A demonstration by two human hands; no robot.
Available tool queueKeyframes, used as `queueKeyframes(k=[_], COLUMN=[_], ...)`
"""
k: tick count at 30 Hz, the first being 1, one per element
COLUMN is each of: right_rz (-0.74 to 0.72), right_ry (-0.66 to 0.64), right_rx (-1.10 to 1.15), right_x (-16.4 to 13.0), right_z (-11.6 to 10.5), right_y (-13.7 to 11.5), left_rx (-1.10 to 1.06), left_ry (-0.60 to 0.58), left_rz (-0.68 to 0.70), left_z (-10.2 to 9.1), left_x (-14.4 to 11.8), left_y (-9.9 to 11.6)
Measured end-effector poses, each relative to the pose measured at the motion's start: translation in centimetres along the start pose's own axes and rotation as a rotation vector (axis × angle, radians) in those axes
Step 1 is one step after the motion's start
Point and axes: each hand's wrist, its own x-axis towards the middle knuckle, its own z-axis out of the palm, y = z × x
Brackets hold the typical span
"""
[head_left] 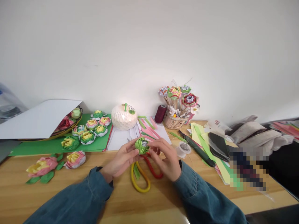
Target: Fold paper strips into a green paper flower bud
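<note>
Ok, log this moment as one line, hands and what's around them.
left hand: holds green paper flower | right hand: fingertips on flower | under hands: scissors | desk: finished flowers

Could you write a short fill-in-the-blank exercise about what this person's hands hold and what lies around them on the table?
1. Both hands, the left hand and the right hand, hold a small paper flower whose outer colour is ____.
2. The scissors below the hands have one red handle and one ____ handle.
3. The spool of thread by the wall is dark ____.

Missing words: green; yellow; red
</note>
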Motion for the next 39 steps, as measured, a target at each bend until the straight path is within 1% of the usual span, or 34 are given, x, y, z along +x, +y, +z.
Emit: queueKeyframes(k=[2,4,7,10,12,17,20,26,30,35,39], right_rz=[0.022,0.024,-0.004,-0.016,0.006,0.159,0.191,0.18,0.163,0.181,0.146], right_ry=[-0.041,-0.053,-0.064,-0.137,-0.157,-0.141,-0.146,-0.148,-0.151,-0.151,-0.157], right_rx=[-0.034,-0.081,-0.139,-0.135,-0.101,-0.023,-0.016,-0.075,-0.038,0.024,0.003], right_x=[0.5,1.1,2.0,2.6,2.8,2.5,2.1,1.5,1.3,1.3,1.3], right_z=[0.2,0.3,0.3,0.4,0.7,1.4,1.6,1.8,1.8,1.7,1.6], right_y=[-0.2,-0.3,-0.5,-0.6,-0.5,0.2,0.4,0.5,0.7,0.8,0.9], left_rx=[0.006,0.008,0.028,0.061,0.075,0.091,0.119,0.225,0.298,0.309,0.329], left_ry=[0.002,0.017,0.071,0.123,0.137,0.14,0.153,0.189,0.196,0.181,0.2], left_rz=[0.008,0.027,0.055,0.072,0.076,0.116,0.131,0.142,0.174,0.193,0.171], left_z=[-0.2,-0.3,-0.3,-0.5,-0.7,-1.1,-1.3,-1.5,-1.7,-1.8,-1.6], left_x=[-0.2,-0.3,-0.2,-0.1,0.0,0.0,0.2,0.5,0.5,0.5,0.4], left_y=[0.3,0.6,1.0,1.3,1.4,1.6,1.4,1.0,0.8,0.8,0.9])
